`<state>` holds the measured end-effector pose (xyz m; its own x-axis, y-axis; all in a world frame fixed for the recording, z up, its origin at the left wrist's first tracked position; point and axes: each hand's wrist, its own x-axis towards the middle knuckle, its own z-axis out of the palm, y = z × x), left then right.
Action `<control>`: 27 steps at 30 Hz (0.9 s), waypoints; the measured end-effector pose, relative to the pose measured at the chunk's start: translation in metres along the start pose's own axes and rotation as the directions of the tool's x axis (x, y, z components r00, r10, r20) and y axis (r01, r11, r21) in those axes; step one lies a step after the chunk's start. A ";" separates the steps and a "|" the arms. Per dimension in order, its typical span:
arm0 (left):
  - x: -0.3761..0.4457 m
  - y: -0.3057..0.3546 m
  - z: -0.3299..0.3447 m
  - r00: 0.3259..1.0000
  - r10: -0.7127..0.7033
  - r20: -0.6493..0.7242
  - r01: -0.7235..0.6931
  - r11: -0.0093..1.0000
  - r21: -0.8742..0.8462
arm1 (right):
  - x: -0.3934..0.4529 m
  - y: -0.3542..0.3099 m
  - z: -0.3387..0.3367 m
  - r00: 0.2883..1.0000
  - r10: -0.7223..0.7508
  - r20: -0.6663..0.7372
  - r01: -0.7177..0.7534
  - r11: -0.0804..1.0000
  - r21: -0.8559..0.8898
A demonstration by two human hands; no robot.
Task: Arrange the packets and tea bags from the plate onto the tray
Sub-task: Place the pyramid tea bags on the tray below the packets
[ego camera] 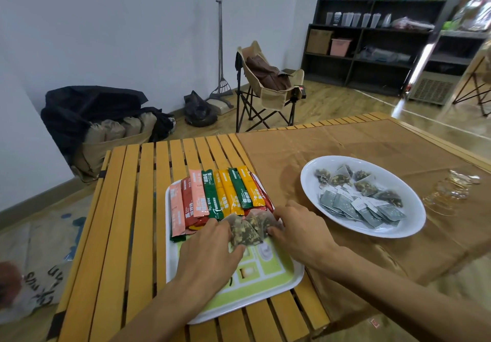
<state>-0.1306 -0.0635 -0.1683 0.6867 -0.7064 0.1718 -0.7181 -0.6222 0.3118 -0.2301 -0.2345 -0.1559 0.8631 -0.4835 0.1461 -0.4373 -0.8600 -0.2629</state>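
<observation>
Head view: left hand (210, 251) and right hand (297, 228) both pinch pyramid tea bags (245, 228) on the tray (265, 291). Just beyond the fingertips, stick packets (220, 195) lie side by side, long axes pointing away from the person. Right of the grip, the plate (393, 231) holds more tea bags.

On the slatted table (132, 208), the tray (265, 288) sits to the left and the plate (372, 231) to the right on a cloth (332, 144). Stick packets (220, 195) lie side by side across the tray's far half, with tea bags (249, 227) just before them. More tea bags (358, 182) lie in the plate, their tags (356, 206) apparently heaped nearer.
</observation>
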 end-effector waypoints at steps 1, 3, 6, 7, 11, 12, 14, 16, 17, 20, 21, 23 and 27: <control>-0.001 0.000 -0.001 1.000 0.001 0.008 -0.001 1.000 0.011 | 0.000 0.000 0.001 1.000 -0.001 0.002 0.001 1.000 0.005; -0.004 -0.001 -0.003 1.000 0.001 0.023 -0.002 0.999 0.034 | 0.000 0.000 0.001 1.000 -0.002 0.007 0.002 1.000 0.021; -0.007 -0.003 -0.007 1.000 0.009 -0.019 -0.009 1.000 0.026 | 0.000 0.000 0.000 1.000 -0.005 0.006 0.004 1.000 0.025; -0.006 -0.003 -0.008 0.999 0.016 -0.035 -0.016 1.000 0.002 | 0.000 0.000 -0.001 1.000 -0.005 0.007 0.005 1.000 0.027; -0.002 0.000 -0.008 0.998 0.047 -0.031 -0.048 0.997 -0.063 | 0.000 -0.001 -0.003 1.000 -0.001 0.016 0.001 0.999 0.034; -0.001 0.000 -0.008 0.999 0.044 -0.028 -0.045 0.997 -0.063 | -0.001 -0.001 -0.003 1.000 0.002 0.019 -0.003 0.999 0.033; -0.001 -0.001 -0.006 0.999 0.037 -0.024 -0.039 0.998 -0.054 | -0.002 0.000 -0.004 1.000 0.007 0.025 -0.007 1.000 0.027; -0.003 -0.003 -0.006 0.999 0.033 -0.029 -0.034 0.998 -0.050 | -0.002 0.001 -0.005 0.999 0.007 0.031 -0.008 1.000 0.027; -0.003 -0.005 -0.006 0.999 0.030 -0.036 -0.031 0.998 -0.048 | -0.002 0.001 -0.005 0.999 0.007 0.031 -0.008 1.000 0.029; -0.004 -0.006 -0.006 0.999 0.021 -0.039 -0.023 0.999 -0.043 | -0.002 0.001 -0.007 1.000 0.013 0.027 -0.014 0.999 0.035; -0.005 -0.005 -0.006 0.999 0.016 -0.035 -0.018 0.999 -0.043 | -0.002 0.000 -0.007 0.999 0.017 0.028 -0.018 0.999 0.037; -0.006 -0.003 -0.005 1.000 -0.002 -0.030 0.001 0.999 -0.036 | -0.002 -0.001 -0.007 0.999 0.021 0.030 -0.022 0.999 0.039; -0.006 -0.003 -0.001 0.998 -0.041 -0.038 0.043 0.997 0.065 | -0.003 -0.002 -0.007 0.999 0.023 0.034 -0.025 0.999 0.039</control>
<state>-0.1327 -0.0570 -0.1698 0.7192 -0.6669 0.1946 -0.6936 -0.6727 0.2578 -0.2331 -0.2327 -0.1492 0.8607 -0.4976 0.1079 -0.4481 -0.8408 -0.3036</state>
